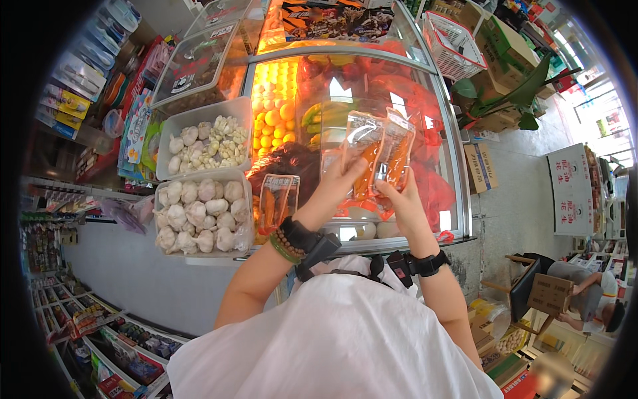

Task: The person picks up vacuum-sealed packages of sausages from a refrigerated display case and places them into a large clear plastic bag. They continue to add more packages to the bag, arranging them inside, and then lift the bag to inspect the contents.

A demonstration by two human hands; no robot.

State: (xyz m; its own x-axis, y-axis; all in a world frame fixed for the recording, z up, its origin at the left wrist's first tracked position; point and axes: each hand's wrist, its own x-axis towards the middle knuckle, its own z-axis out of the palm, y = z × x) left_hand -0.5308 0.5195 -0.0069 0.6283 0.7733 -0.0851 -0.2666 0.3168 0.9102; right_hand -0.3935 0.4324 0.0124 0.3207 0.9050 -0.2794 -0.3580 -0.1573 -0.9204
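My left hand [344, 182] grips a clear vacuum-sealed food packet [365, 149] with an orange-brown filling. Another such packet [397, 154] is pinched in my right hand [402, 194], right beside the first. Both are held over a glass-topped display case [309, 239]; red bags and yellow fruit show through the glass. A similar packet [278, 202] lies on the case's left part, near my left wrist. Garlic bulbs [207, 214] fill a plastic tub at the left, and behind it a second tub [164, 139] holds bulbs and loose cloves.
Lidded clear bins [192, 65] stand at the back left. A white-and-red basket [451, 47], cardboard boxes [518, 47] and a leafy plant [518, 95] are at the back right. A person [588, 294] with a carton is at the lower right. Stocked shelves [114, 344] line the lower left.
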